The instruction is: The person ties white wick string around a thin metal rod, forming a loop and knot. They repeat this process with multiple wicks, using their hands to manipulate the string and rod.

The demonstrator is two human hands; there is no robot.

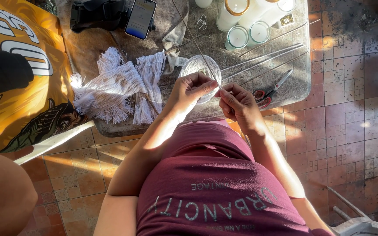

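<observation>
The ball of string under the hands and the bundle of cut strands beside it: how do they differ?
The ball of string is wound round and compact; the bundle of cut strands lies spread out with loose, frayed ends. The ball sits right behind the left hand and right hand; the bundle lies apart, untouched. The ball looks smaller. Both are whitish and rest on the table.

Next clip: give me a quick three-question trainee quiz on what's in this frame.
1. True or false: both hands pinch a thin rod above the twine ball.
2. The scissors lie: A) by the phone, B) at the table's right edge, C) on the floor.
3. What lies left of the twine ball?

Key: 1 true: left hand, right hand, rod, twine ball. 2 B: scissors, table. 3 White cords.
</observation>
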